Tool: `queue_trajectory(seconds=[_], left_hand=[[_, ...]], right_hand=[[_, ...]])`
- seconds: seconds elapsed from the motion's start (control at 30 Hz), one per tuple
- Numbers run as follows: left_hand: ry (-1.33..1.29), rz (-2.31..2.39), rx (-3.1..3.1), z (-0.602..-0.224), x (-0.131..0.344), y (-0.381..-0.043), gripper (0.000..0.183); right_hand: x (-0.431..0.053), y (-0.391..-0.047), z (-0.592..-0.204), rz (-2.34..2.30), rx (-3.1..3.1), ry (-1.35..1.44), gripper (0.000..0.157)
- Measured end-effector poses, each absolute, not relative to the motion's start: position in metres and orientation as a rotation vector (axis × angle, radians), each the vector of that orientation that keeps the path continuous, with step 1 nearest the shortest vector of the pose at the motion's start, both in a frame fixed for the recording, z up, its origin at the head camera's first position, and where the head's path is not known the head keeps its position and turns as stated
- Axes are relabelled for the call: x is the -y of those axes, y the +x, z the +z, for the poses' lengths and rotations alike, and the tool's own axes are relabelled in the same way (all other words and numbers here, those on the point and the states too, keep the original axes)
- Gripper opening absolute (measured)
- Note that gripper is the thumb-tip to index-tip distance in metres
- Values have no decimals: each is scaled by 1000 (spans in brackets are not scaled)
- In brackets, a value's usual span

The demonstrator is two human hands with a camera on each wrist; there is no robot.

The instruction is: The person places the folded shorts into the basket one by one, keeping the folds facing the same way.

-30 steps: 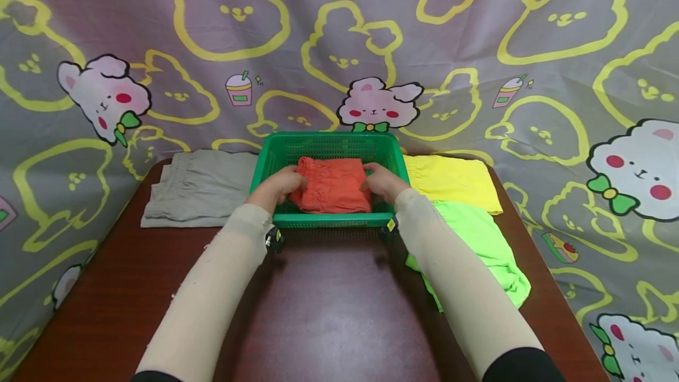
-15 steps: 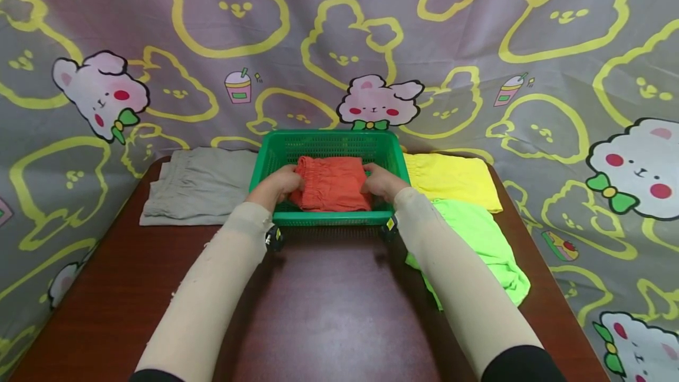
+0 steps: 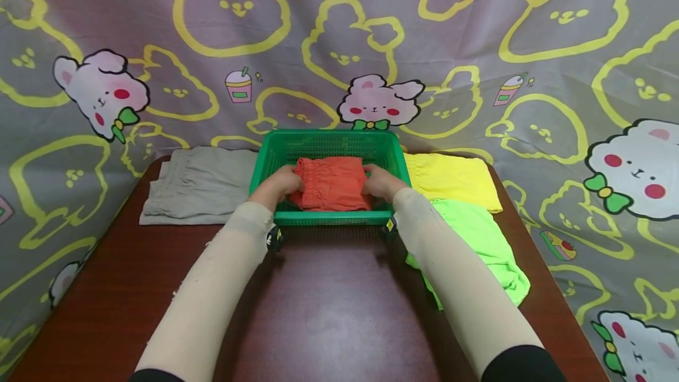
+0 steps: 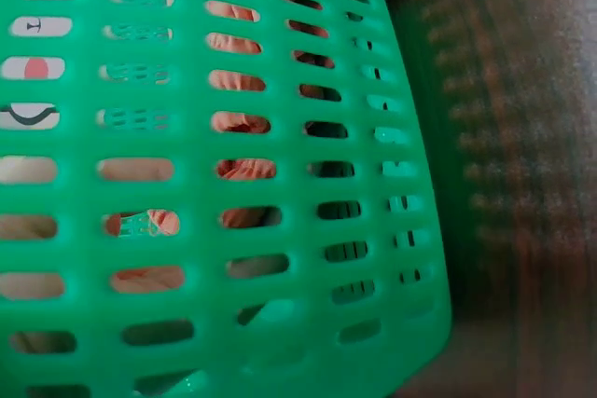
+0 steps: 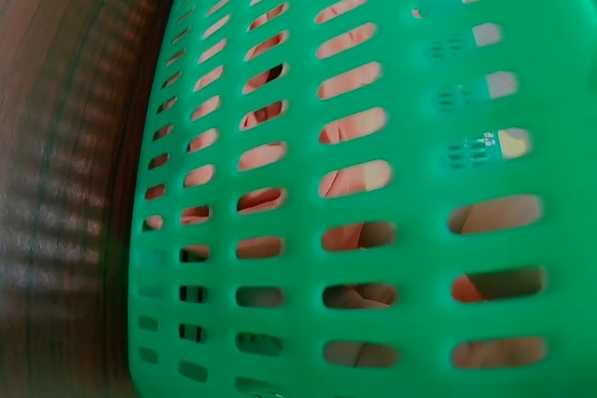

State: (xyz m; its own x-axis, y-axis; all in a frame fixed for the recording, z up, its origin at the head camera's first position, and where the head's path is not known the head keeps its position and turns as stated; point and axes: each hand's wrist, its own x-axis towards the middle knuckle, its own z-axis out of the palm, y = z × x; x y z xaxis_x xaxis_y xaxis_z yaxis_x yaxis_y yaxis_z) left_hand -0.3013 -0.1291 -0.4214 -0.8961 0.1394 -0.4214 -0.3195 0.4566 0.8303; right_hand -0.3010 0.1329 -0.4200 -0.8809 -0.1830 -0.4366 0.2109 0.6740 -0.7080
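Observation:
A folded orange-red pair of shorts (image 3: 333, 184), with a gathered elastic waistband toward its left side, is inside a green plastic basket (image 3: 334, 218) in the head view. My left hand (image 3: 281, 186) grips its left edge, and my right hand (image 3: 383, 183) grips the right edge. Both hands reach in over the basket's front. In each wrist view the perforated basket wall (image 4: 201, 146) fills most of the picture; only bits of skin and orange cloth show through the slots. The fingertips are hidden by the cloth.
Folded grey clothing (image 3: 204, 184) lies left of the basket. To the right are a folded yellow garment (image 3: 453, 180) and, nearer, a neon green one (image 3: 485, 252), partly behind my right forearm. A patterned curtain (image 3: 297, 28) hangs behind the brown table (image 3: 329, 299).
Almost nothing differs; the head view has shifted very slightly. Both hands stay at the sides of the orange-red shorts in the basket.

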Motion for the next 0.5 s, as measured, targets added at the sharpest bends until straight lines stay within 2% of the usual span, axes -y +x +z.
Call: queue_trajectory(seconds=[0.27, 0.5], left_hand=[[-170, 1247, -2454, -412, 127, -294, 69], [-221, 1109, -2542, -409, 128, -295, 52]], right_hand=[[-131, -302, -419, -949, -2516, -44, 78], [-127, -301, -416, -821, -2585, -52, 75]])
